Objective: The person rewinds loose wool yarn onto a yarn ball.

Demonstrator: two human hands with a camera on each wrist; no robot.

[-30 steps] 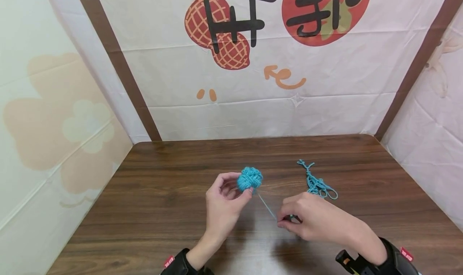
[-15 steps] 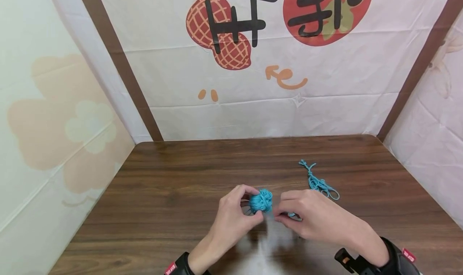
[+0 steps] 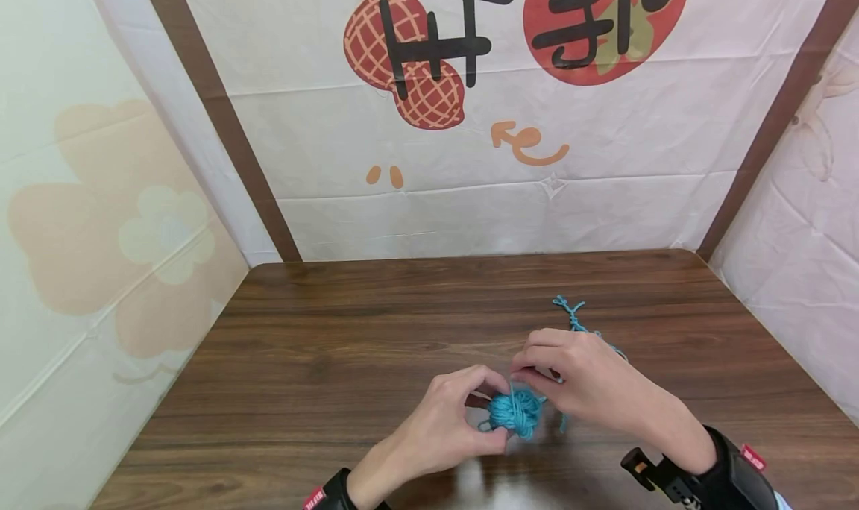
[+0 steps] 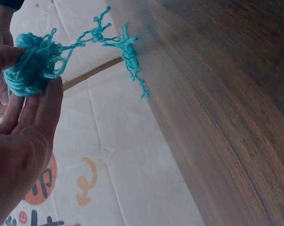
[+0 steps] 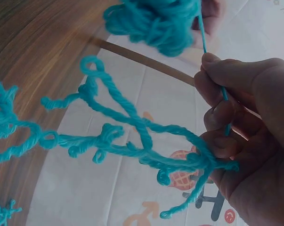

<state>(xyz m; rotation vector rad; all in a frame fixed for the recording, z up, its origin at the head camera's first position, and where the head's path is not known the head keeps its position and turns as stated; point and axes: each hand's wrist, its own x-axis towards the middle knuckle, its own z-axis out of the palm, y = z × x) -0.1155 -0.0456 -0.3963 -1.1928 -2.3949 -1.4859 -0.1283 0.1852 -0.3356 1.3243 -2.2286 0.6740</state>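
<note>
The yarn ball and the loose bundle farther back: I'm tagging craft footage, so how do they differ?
The yarn ball is wound compact and rounded, while the loose bundle is stringy and straggling. The ball is held in the left hand; the bundle lies on the table, partly hidden by the right hand in the head view. Both are blue yarn.

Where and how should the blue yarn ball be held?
Likely best from the left, gripping the blue yarn ball by its rounded near and far flanks, as the left hand does. The strand runs from it to the right hand, which crowds the right side.
</note>
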